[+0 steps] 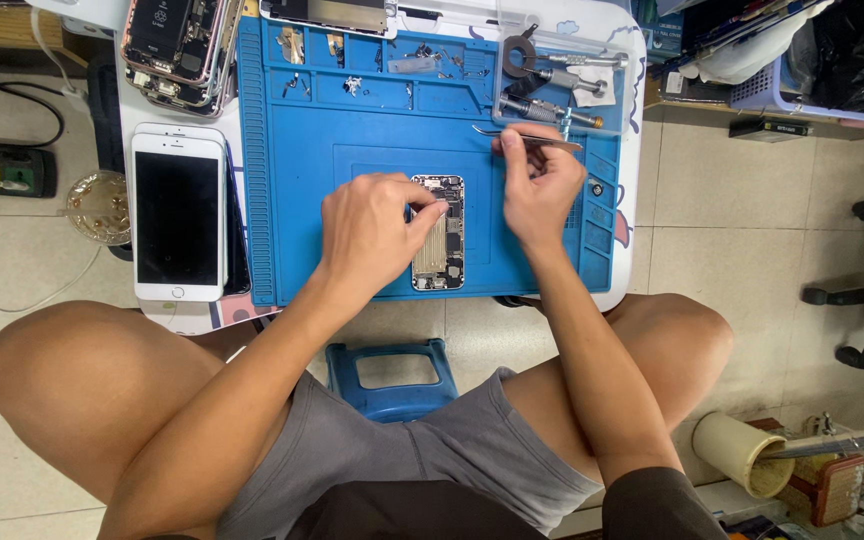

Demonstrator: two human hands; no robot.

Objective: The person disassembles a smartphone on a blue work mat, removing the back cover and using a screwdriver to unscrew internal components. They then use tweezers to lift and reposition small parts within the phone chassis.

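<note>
An opened phone body (440, 245) with bare internals lies upright on the blue work mat (302, 180). My left hand (372, 225) rests on its left edge, with finger and thumb pinching at the top left corner. My right hand (540, 190) sits just right of the phone and grips metal tweezers (522, 135), which lie across the fingers pointing left. The tweezer tips hover above the mat, apart from the phone.
A white phone (179, 215) lies face up left of the mat, and a stack of stripped phone frames (177, 45) above it. A clear tray with screwdrivers (557, 85) is at the mat's top right. Small screws sit in mat compartments (352, 85). A blue stool (392, 375) stands between my knees.
</note>
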